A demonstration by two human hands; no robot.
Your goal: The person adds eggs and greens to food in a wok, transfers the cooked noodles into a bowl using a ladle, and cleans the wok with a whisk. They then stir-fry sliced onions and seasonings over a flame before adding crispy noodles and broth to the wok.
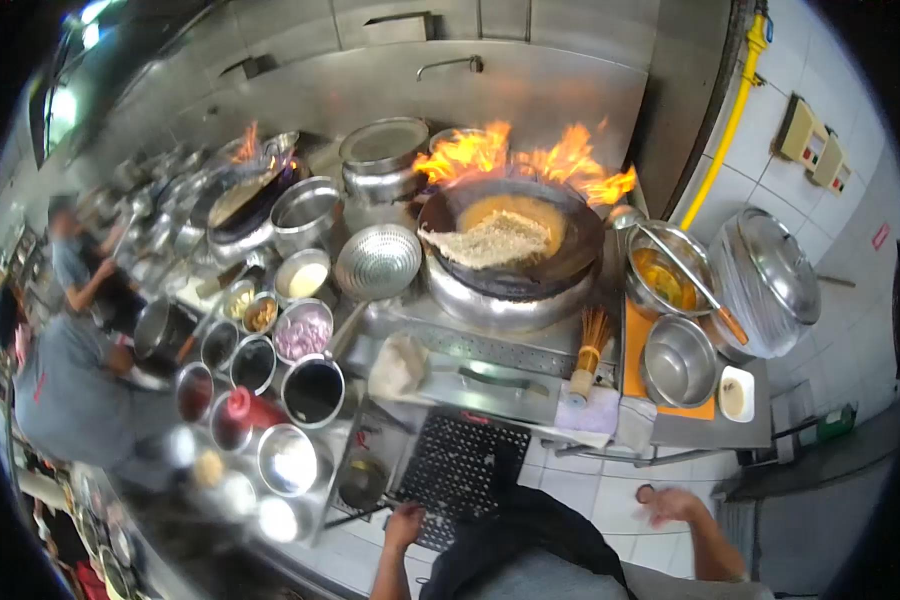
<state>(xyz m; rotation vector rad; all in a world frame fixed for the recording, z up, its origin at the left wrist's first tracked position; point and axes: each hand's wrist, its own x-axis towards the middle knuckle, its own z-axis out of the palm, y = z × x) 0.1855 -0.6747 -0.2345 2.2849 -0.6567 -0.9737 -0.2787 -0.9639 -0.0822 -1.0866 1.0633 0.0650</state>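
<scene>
My left hand (pixel 403 524) is closed low in front, beside the steel counter's edge. A thin dark rod (pixel 355 516) runs up to its fingers, but I cannot make out what they grip. My right hand (pixel 672 507) hangs over the white floor tiles at the lower right, smeared by motion, so its fingers are unclear. Ahead, a big wok (pixel 570 270) sits on a burner ring, with tall flames (pixel 570 165) behind it. In it, a large pale, crusted piece of food (pixel 500 240) lies partly in yellowish oil.
A perforated strainer (pixel 378 262) and a bowl of chopped onion (pixel 303 331) stand left of the wok. To the right are a ladle (pixel 685 275) across an oil pot (pixel 660 245), a steel bowl (pixel 678 362) and a bamboo brush (pixel 592 345). A person (pixel 80 270) works at far left.
</scene>
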